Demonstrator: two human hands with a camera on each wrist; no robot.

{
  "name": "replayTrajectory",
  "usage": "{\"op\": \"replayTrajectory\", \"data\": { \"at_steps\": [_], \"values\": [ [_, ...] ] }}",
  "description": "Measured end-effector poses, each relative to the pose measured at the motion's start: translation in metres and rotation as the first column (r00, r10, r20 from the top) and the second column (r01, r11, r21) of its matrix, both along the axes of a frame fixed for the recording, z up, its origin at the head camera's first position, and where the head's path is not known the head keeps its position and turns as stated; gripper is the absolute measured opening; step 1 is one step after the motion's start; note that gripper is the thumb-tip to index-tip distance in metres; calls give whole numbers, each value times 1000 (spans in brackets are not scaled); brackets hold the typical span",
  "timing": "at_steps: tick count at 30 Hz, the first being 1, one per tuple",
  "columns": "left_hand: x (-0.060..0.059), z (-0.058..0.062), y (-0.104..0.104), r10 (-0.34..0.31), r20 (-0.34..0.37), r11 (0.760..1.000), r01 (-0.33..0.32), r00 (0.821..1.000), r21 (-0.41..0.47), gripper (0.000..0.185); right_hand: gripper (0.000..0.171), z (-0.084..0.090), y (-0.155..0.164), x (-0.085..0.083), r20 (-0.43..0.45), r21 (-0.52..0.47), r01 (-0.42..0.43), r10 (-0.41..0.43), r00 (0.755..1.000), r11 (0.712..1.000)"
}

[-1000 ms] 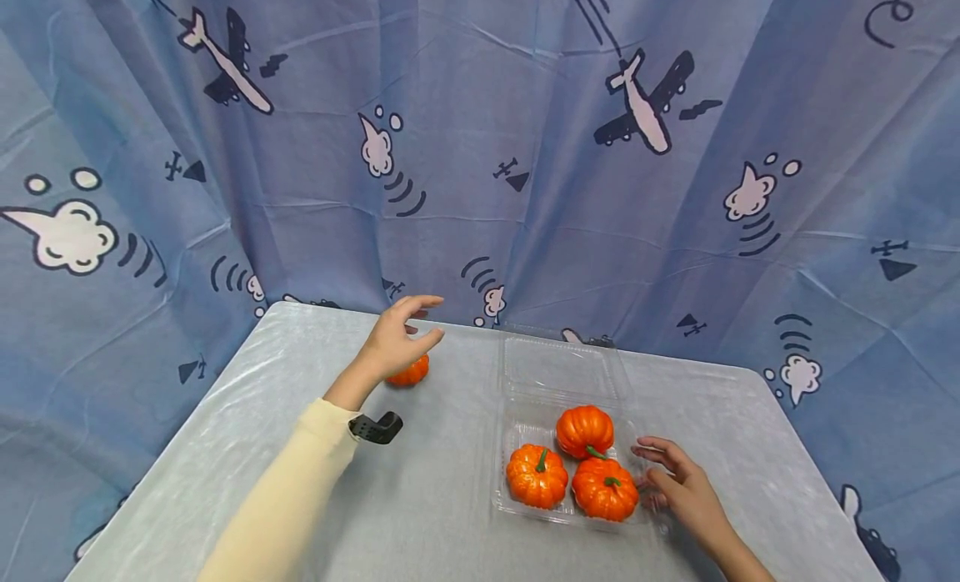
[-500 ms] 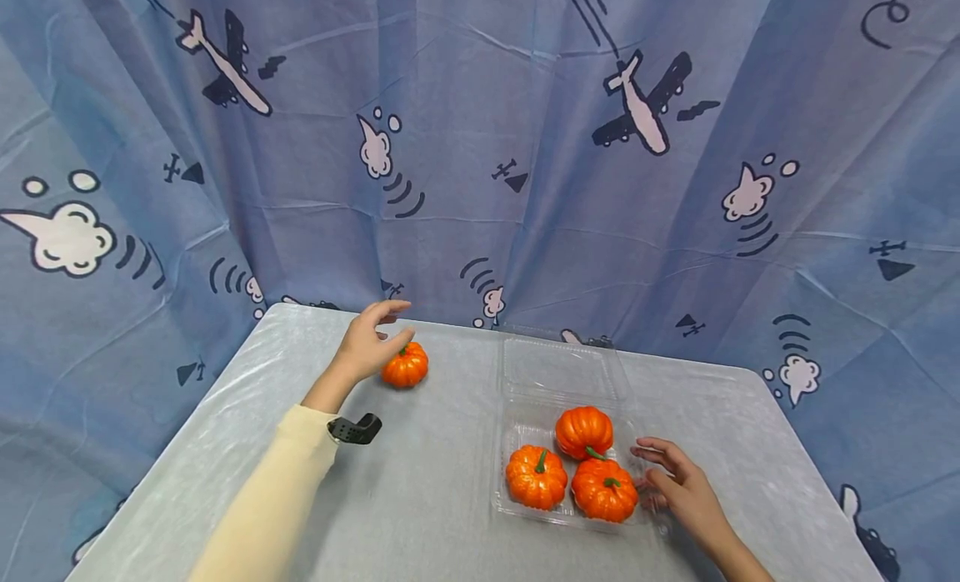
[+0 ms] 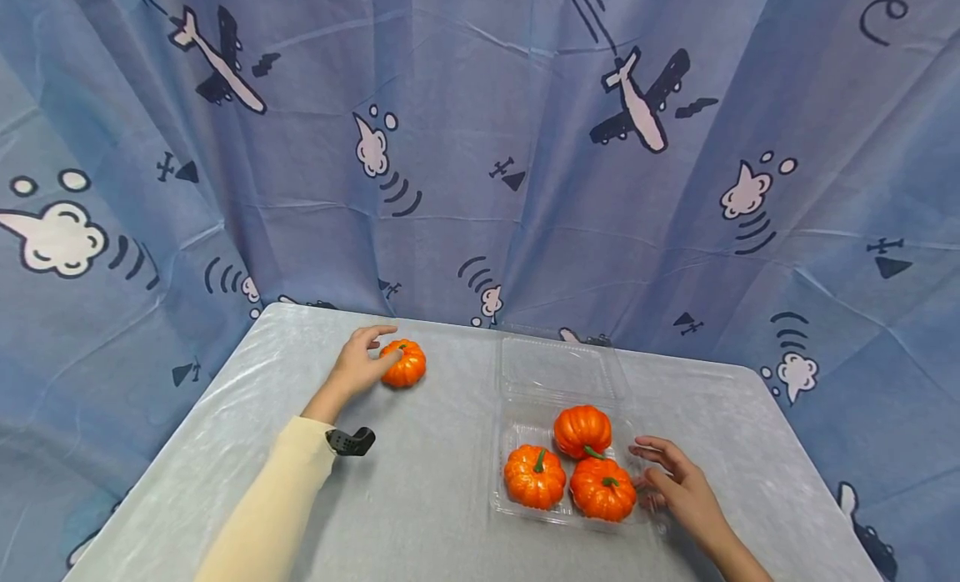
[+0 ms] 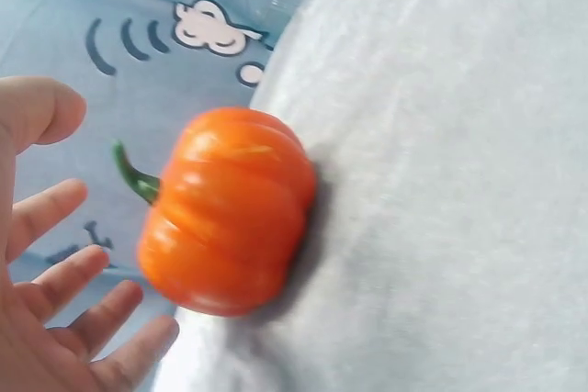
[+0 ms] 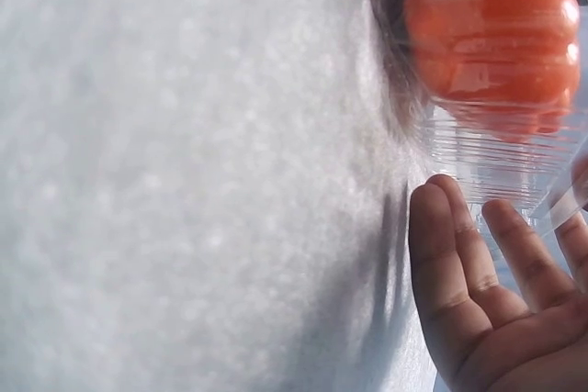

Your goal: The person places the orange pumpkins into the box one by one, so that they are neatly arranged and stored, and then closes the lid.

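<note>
A small orange pumpkin [image 3: 405, 365] with a green stem sits on the table toward the back left. My left hand [image 3: 358, 367] is right beside it, thumb and fingers spread apart with nothing between them; the left wrist view shows a gap between the fingertips and the pumpkin [image 4: 230, 213]. To the right lies a clear plastic clamshell box [image 3: 498, 482] holding three more orange pumpkins [image 3: 536, 478]. My right hand [image 3: 682, 490] is at the box's right wall, and the right wrist view shows its fingers [image 5: 441, 263] nearly straight, tips close against the ribbed plastic.
The box's clear lid [image 3: 558, 367] is folded back flat behind it. A pale cloth covers the table [image 3: 420, 499]. Along the back edge hangs a blue curtain [image 3: 450, 148] printed with planes and clouds. A black band [image 3: 351, 441] is on my left wrist.
My left hand has moved left, off the front of the lone pumpkin, then lowered next to it. The right hand, the box and its pumpkins have stayed in place.
</note>
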State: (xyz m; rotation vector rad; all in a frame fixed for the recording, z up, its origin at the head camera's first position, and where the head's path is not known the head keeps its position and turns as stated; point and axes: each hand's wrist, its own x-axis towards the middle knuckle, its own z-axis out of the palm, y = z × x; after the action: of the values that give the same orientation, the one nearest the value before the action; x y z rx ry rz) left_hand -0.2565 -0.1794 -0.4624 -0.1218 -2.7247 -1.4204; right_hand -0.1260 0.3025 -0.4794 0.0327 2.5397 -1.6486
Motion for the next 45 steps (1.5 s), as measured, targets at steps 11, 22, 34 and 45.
{"op": "replayTrajectory", "data": {
  "at_steps": [11,22,34,45],
  "values": [
    [-5,-24,0,44,34,998,-46,998,46,51,41,0,1,0,-21,-9,-6,6,1000,1000],
    [-5,-31,4,61,53,996,-64,997,66,54,41,0,1,1,-18,-8,-1,1,1000,1000],
    [-6,-37,2,60,84,989,-71,995,129,52,41,0,0,0,15,-5,14,-14,1000,1000],
    [-4,-36,7,101,84,977,-115,991,178,50,41,-2,1,1,-8,-6,5,-5,1000,1000]
  ]
}}
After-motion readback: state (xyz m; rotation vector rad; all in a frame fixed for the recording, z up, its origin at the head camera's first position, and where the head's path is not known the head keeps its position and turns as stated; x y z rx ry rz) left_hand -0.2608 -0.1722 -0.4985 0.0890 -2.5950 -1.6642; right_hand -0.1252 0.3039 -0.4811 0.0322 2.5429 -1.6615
